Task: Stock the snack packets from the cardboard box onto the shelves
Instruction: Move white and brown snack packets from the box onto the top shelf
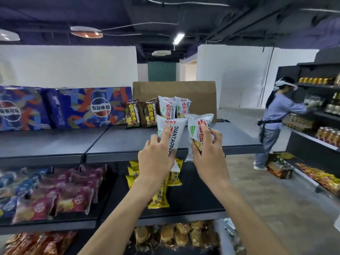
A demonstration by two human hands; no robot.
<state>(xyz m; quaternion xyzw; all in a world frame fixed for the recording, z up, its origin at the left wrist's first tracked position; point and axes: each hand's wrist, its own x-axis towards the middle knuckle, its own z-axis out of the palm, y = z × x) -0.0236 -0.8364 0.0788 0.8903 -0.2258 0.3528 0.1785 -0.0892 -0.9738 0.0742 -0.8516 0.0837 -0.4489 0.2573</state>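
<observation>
left hand (156, 159) pinches one white packet (173, 133) | right hand (207, 155) pinches another white packet (198, 129) | we judge them light, crinkly, crushable | we'd hold lower sides loosely, above top shelf (114, 142)

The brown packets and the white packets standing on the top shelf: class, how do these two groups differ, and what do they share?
The brown packets stand left of the white packets. The brown packets are dark with yellow lettering; the white packets carry red lettering. The brown packets look shorter than the white packets. Both stand upright on the top shelf, in front of the cardboard box, printed SHANYAOBOPIAN.
</observation>
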